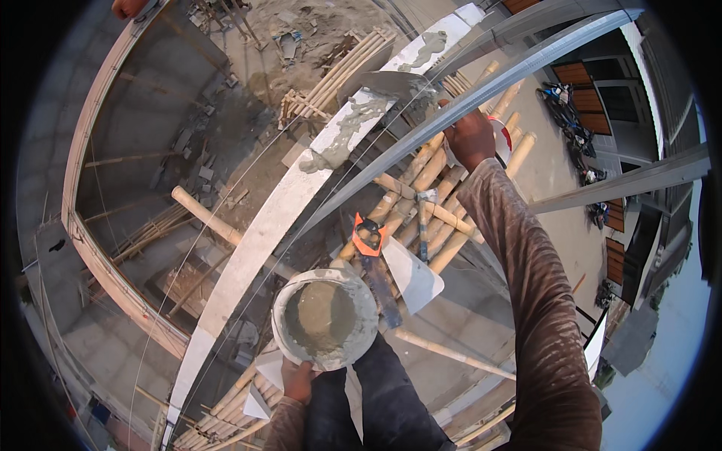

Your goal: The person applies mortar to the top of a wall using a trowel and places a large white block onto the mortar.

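My left hand (298, 380) is closed on the near rim of a round bucket (364, 297), its rim smeared grey. Wet mortar (320, 312) lies inside it. Up and to the right, my right hand (472, 140) is closed in a fist on a trowel, whose handle the fingers hide. The trowel's grey blade (418, 93) reaches left to the top of a narrow white block wall (259, 225), partly behind a metal channel. Patches of mortar (338, 139) sit on the wall top beside the blade.
An orange-handled handsaw (368, 234) and a white sheet offcut (412, 276) lie on bamboo poles (444, 180) below me. A long metal channel (459, 105) slants close past my right hand. Thin strings run along the wall. The ground lies far below; parked motorbikes (568, 124) stand at right.
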Motion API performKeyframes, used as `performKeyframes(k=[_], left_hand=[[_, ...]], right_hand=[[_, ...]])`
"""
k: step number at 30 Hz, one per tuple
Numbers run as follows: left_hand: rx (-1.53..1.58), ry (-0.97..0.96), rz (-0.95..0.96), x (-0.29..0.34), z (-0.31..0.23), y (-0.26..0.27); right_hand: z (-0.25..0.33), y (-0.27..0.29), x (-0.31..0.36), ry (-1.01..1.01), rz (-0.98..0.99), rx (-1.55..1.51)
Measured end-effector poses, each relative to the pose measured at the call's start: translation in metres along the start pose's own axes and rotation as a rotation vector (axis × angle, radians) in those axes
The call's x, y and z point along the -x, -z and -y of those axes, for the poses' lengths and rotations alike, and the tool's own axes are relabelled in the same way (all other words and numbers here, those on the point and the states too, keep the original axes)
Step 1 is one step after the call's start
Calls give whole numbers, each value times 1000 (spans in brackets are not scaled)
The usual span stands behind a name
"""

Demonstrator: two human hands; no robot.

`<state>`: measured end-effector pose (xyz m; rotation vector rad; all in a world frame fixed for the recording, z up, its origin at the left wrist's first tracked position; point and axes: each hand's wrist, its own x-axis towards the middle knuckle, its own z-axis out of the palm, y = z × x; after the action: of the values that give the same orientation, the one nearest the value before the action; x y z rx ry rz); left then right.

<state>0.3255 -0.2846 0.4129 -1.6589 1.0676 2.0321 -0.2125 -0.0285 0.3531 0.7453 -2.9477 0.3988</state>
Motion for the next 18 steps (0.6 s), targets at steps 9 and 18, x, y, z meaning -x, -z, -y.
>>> performKeyframes(k=[9, 18], left_hand=[[-10, -18, 55, -6, 7, -14], [-51, -23, 75, -14, 12, -20]], right_hand=[[8, -3, 15, -569, 594, -445], [2, 9, 12, -357, 373, -59]])
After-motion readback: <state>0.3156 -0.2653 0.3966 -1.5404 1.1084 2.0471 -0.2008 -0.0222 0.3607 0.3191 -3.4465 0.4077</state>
